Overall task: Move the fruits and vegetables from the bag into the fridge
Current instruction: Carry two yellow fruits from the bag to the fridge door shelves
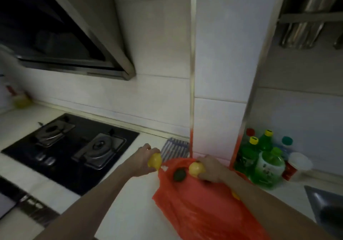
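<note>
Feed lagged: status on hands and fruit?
Left hand grips yellow fruit beside red bag. Right hand grips second yellow fruit at bag mouth. Dark green fruit in bag. Fridge not in view.

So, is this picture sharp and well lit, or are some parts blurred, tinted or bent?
Head view: dim overall; the black gas stove is smeared by motion blur; the edges of the white tiled column splay upward, a wide-lens effect, and its foot takes a red tint from the orange plastic bag; the two yellow fruits are readable.
</note>
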